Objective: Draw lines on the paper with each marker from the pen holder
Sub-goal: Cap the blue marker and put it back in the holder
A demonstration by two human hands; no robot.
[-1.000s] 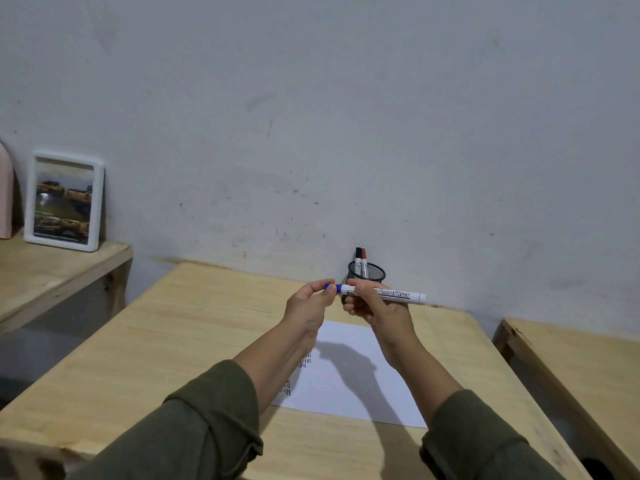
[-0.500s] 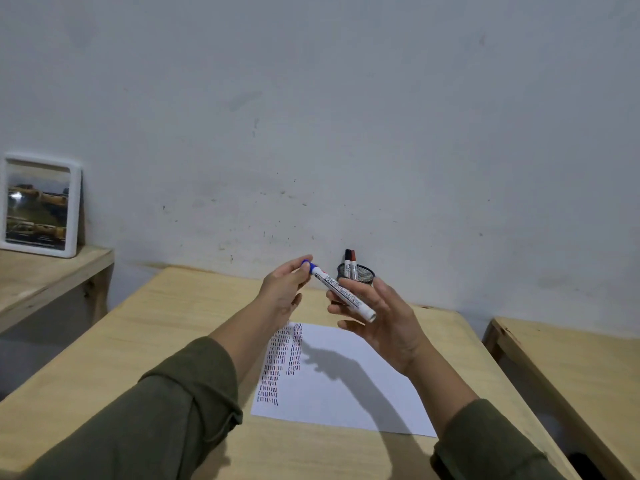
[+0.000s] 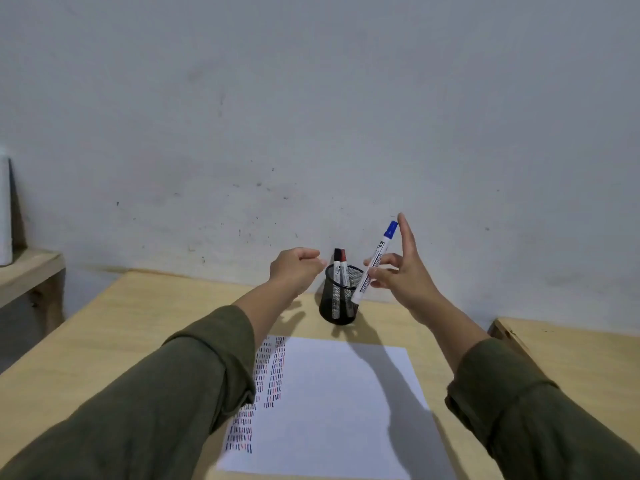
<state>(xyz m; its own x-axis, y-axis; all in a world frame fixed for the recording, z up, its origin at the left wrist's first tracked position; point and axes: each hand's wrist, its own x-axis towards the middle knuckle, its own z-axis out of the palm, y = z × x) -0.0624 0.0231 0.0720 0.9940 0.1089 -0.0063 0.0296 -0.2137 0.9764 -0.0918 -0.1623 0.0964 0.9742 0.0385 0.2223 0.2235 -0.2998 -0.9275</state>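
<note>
My right hand [image 3: 403,275] holds a white marker with a blue cap [image 3: 374,261] between thumb and fingers, cap end up, its lower end just above the right rim of the black mesh pen holder [image 3: 337,308]. A black-capped marker [image 3: 337,268] and a red-capped marker [image 3: 344,270] stand inside the holder. My left hand [image 3: 294,270] hovers left of the holder, fingers curled, with nothing seen in it. The white paper [image 3: 332,410] lies on the wooden table [image 3: 114,337] nearer me, with columns of short blue, red and black strokes along its left edge.
A grey wall rises right behind the table. A lower wooden shelf [image 3: 27,275] stands at the left with a white object at the frame edge. Another wooden table [image 3: 571,355] sits at the right, separated by a narrow gap.
The left hand let go of the capped end and drew back. The right hand swung the marker upright and carried it over the pen holder. The camera tilted down.
</note>
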